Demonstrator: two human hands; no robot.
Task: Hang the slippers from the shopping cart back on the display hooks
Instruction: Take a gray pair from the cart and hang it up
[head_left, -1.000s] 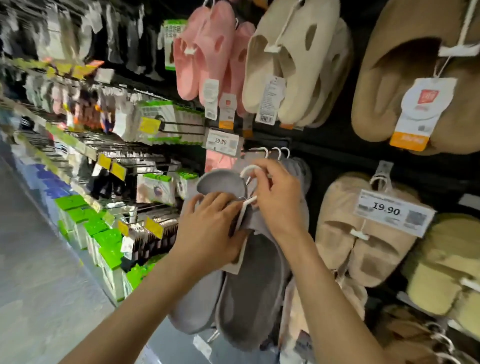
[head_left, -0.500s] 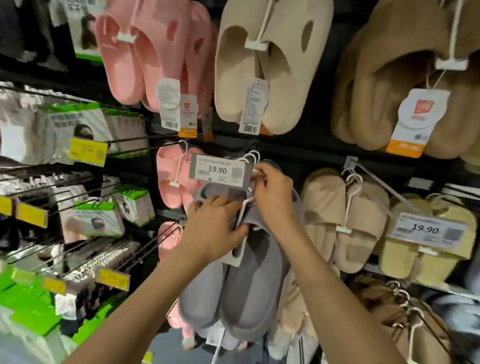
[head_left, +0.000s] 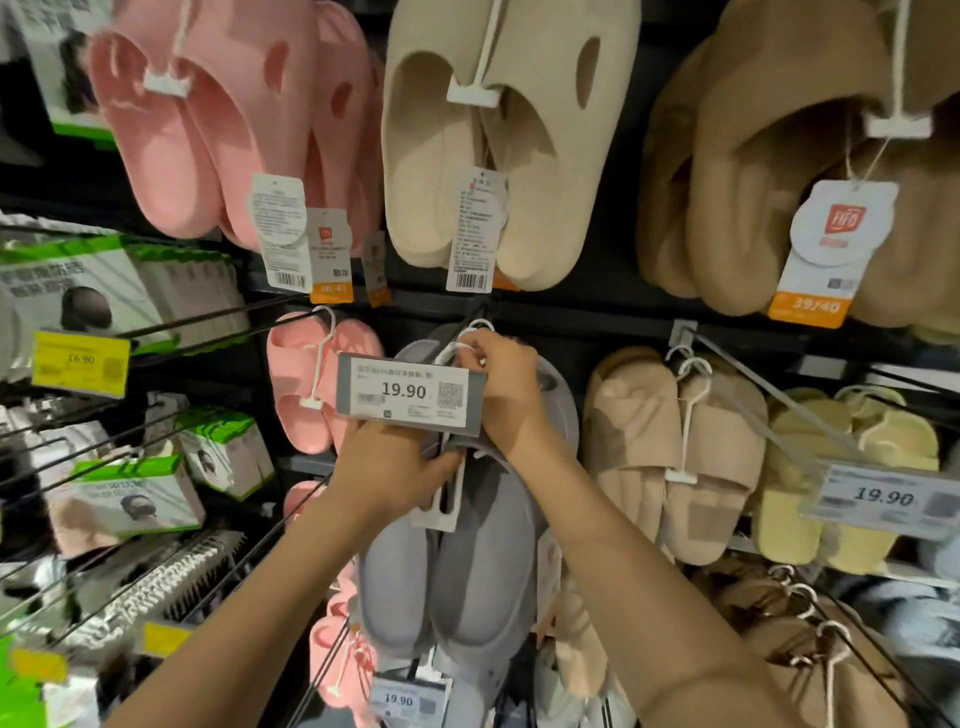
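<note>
at the far left of the frame, boxed goods with green tops (head_left: 130, 488) hang on black wire pegs, and a yellow price label (head_left: 80, 364) reading 16.90 sits at mid left. in the upper left hangs a pair of pink slippers (head_left: 208, 130) with paper tags below them; a smaller pink pair (head_left: 304, 384) hangs on a white hanger just under that.

left of centre, the left hand (head_left: 387, 470) grips the grey slippers (head_left: 457, 561) near their top, fingers curled round the white plastic hanger (head_left: 449, 493) where it meets the pair. the grey slippers hang heels up and toes down in the middle of the frame, in front of other grey pairs. a grey-framed price tag (head_left: 410, 395) marked 19.90 stands in front, covering the left fingertips and the top of the slippers.

just right of the tag, the right hand (head_left: 501, 387) pinches the white hook loop of the hanger at the black display hook (head_left: 475, 317); whether the loop is already over the hook cannot be told.

above centre hangs a cream pair (head_left: 498, 145). to the right hang tan slide slippers (head_left: 675, 447), large brown fuzzy ones (head_left: 753, 182) at upper right, and yellow ones (head_left: 852, 467) at far right behind another 19.90 tag (head_left: 883, 499).
</note>
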